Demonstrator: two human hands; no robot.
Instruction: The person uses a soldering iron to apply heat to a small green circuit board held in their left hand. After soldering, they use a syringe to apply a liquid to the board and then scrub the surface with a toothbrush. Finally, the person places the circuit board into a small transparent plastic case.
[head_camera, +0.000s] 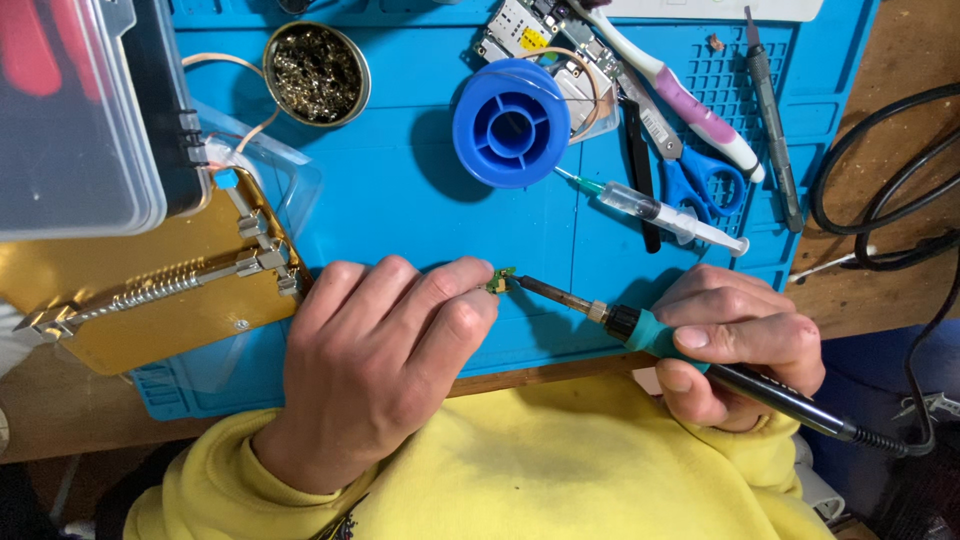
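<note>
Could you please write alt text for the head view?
A left hand pinches a tiny green board while the right hand touches a soldering iron tip to it, over a blue mat with a solder spool, syringe and scissors.

My wooden bench (890, 80) shows at the frame's right edge. On it lie my blue work mat (400, 190) and black cables (880, 200).

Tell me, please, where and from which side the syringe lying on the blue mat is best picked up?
Grip the syringe by its clear barrel, mid-length, pinching across it from above. It lies flat and slanted on the blue mat, needle toward the blue spool, plunger toward the scissors. The barrel is probably the widest, safest part; the needle end is sharp.
</note>
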